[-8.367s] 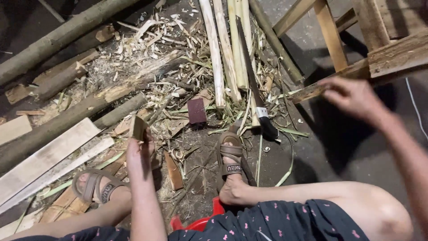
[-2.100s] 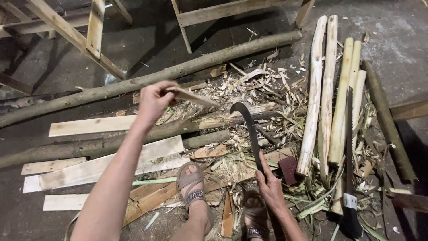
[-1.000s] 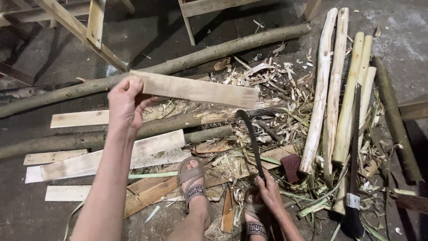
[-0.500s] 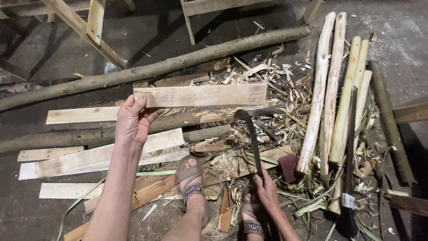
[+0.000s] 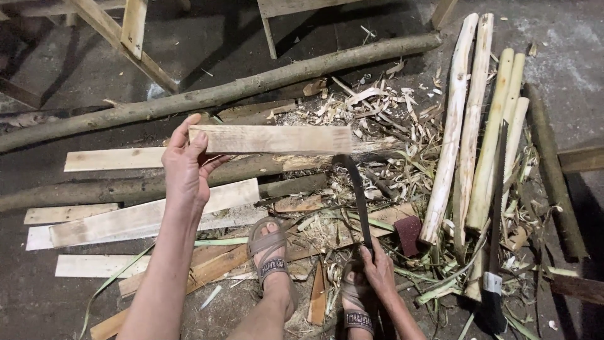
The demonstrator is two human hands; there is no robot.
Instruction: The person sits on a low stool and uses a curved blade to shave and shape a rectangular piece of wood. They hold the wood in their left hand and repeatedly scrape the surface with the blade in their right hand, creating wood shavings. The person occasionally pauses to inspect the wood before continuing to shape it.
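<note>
Plank had dropped a bit lower since half a second back. Left hand [image 5: 185, 167] gripped the wooden plank [image 5: 270, 139] by its left end, long axis level above the floor [image 5: 566, 50]. Right hand [image 5: 377, 267] was closed round the curved knife [image 5: 357, 195], blade tip touching the plank's right end.

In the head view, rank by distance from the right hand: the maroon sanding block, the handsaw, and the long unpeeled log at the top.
From the right hand, which holds the curved knife:
1. Maroon sanding block, just to its right.
2. Handsaw, farther right among the peeled poles.
3. Long unpeeled log, far up, across the floor.
</note>
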